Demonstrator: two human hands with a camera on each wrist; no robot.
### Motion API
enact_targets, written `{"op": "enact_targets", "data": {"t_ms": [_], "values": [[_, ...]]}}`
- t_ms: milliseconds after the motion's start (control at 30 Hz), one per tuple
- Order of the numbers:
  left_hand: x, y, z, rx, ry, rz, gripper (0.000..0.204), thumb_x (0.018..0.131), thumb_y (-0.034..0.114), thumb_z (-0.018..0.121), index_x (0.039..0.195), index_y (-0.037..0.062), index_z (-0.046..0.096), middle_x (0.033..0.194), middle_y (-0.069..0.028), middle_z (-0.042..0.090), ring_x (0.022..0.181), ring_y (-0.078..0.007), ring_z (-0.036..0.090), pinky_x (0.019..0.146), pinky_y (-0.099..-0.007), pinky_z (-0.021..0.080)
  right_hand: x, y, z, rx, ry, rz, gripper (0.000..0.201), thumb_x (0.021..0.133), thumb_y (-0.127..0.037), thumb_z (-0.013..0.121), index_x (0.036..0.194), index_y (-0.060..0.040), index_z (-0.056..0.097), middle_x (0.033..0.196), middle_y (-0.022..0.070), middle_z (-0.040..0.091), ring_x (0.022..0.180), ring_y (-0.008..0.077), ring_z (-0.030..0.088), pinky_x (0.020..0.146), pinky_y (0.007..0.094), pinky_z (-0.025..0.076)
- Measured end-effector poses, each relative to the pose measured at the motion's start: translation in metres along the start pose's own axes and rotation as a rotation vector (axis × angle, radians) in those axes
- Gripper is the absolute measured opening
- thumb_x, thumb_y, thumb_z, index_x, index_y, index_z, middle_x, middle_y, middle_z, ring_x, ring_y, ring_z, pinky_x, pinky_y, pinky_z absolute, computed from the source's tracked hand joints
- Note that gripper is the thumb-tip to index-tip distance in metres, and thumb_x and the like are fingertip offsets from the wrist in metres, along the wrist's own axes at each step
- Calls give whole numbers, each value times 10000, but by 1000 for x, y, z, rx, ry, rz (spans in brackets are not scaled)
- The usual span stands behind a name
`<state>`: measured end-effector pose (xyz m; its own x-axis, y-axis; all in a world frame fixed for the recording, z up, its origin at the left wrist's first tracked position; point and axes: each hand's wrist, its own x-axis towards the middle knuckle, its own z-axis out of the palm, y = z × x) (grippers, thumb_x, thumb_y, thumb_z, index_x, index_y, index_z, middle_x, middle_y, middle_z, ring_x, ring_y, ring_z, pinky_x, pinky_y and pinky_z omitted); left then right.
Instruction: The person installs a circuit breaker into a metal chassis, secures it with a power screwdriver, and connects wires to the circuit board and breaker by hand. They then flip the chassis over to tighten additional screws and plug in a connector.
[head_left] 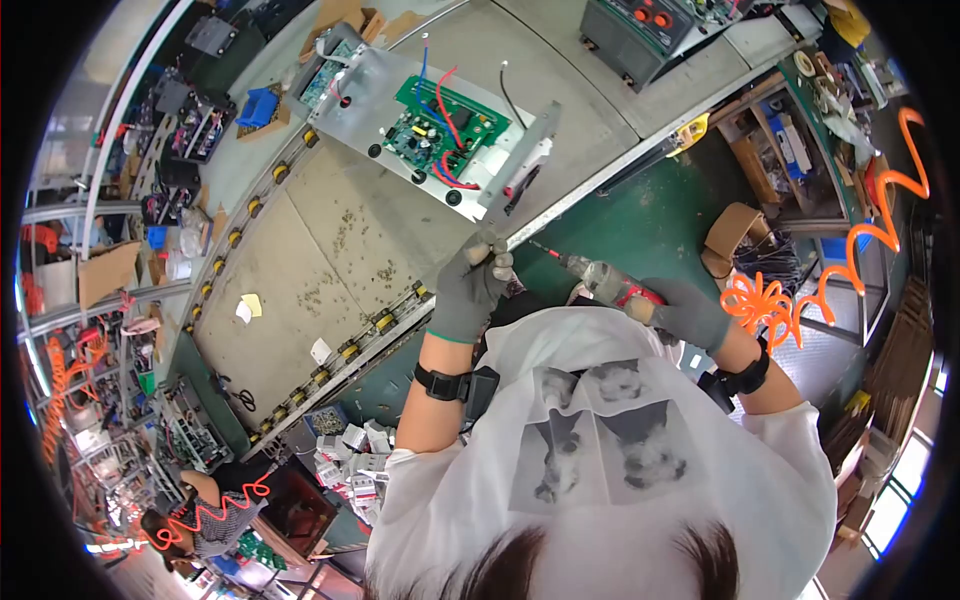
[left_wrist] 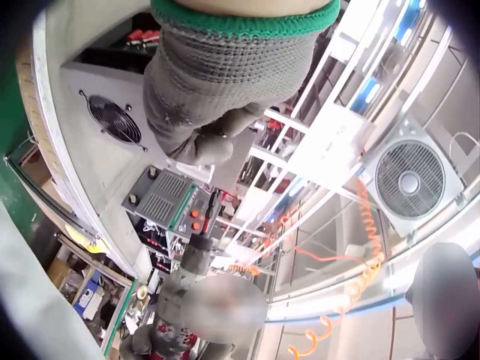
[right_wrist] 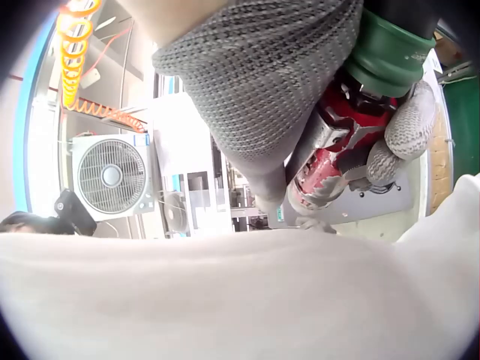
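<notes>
In the head view, the right hand [head_left: 690, 315] grips a worn red power screwdriver [head_left: 610, 284], its thin bit pointing toward the left hand [head_left: 468, 290]. The right wrist view shows the gloved right hand [right_wrist: 262, 82] around the red tool body [right_wrist: 337, 150], which has a green base. The left hand has its fingers curled beside the near corner of a metal chassis [head_left: 380, 100]; whether something small is between them cannot be told. A green circuit board [head_left: 425, 140] with red and blue wires lies on the chassis. A fan [left_wrist: 114, 118] shows on its panel in the left wrist view.
The chassis stands on a grey workbench [head_left: 290, 230] edged with rollers. A dark unit with red knobs [head_left: 630, 35] is at the back. An orange coiled hose [head_left: 880, 230] hangs at the right. Another person [head_left: 200, 520] is at the lower left. White boxes [head_left: 355, 465] lie below the bench.
</notes>
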<state>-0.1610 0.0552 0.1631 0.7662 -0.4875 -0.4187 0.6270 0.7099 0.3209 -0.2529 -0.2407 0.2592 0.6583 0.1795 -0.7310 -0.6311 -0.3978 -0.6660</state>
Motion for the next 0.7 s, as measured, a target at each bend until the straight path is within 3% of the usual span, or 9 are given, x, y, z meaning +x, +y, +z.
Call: {"op": "enact_targets", "data": {"t_ms": [33, 67, 233, 300, 433, 533, 700], "values": [[7, -7, 3, -53, -97, -61, 198, 935, 106, 522, 1104, 4, 503, 954, -78, 500, 807, -144, 477, 640, -227, 452, -8, -1, -1, 22, 6, -2, 498, 831, -519, 672, 1007, -57, 619, 648, -7, 520, 535, 69, 499, 485, 247, 419], [11, -14, 11, -35, -8, -62, 193, 947, 122, 540, 1093, 0, 506, 953, -86, 501, 788, -131, 474, 611, -221, 445, -14, -1, -2, 27, 26, -36, 519, 828, -537, 666, 1012, -54, 618, 649, -8, 515, 536, 69, 496, 486, 247, 418], [11, -33, 45, 202, 27, 4, 254, 941, 245, 590, 1042, 22, 524, 888, -57, 516, 687, -98, 447, 528, -170, 383, -24, 21, -4, 45, 22, -109, 571, 821, -577, 650, 1014, -41, 615, 650, -7, 506, 537, 69, 487, 487, 252, 420], [10, -37, 51, 237, -54, -24, 291, 922, 300, 609, 1009, 31, 543, 835, -36, 519, 661, -90, 433, 505, -171, 362, -21, 34, -2, 68, 59, -190, 582, 813, -576, 658, 1010, -30, 614, 657, -2, 511, 541, 72, 495, 491, 256, 425], [2, -47, 70, 497, 22, 35, 362, 916, 386, 615, 1022, 46, 556, 714, 16, 446, 568, -58, 342, 486, -187, 276, -30, 32, -2, 146, 43, -146, 586, 805, -582, 660, 996, -29, 619, 671, 7, 522, 539, 74, 500, 491, 254, 426], [2, -48, 67, 511, 2, 4, 379, 912, 398, 618, 1036, 44, 562, 692, 27, 436, 557, -55, 340, 468, -187, 257, -29, 39, -2, 155, 25, -162, 592, 807, -584, 654, 994, -24, 622, 694, 24, 540, 569, 90, 524, 521, 267, 443], [-1, -54, 69, 628, 57, 67, 349, 916, 367, 620, 1024, 36, 592, 702, 36, 449, 565, -47, 353, 463, -187, 257, -28, 46, -2, -83, 105, -229, 641, 821, -613, 604, 1040, -11, 624, 816, 125, 622, 777, 232, 619, 711, 351, 477]]}}
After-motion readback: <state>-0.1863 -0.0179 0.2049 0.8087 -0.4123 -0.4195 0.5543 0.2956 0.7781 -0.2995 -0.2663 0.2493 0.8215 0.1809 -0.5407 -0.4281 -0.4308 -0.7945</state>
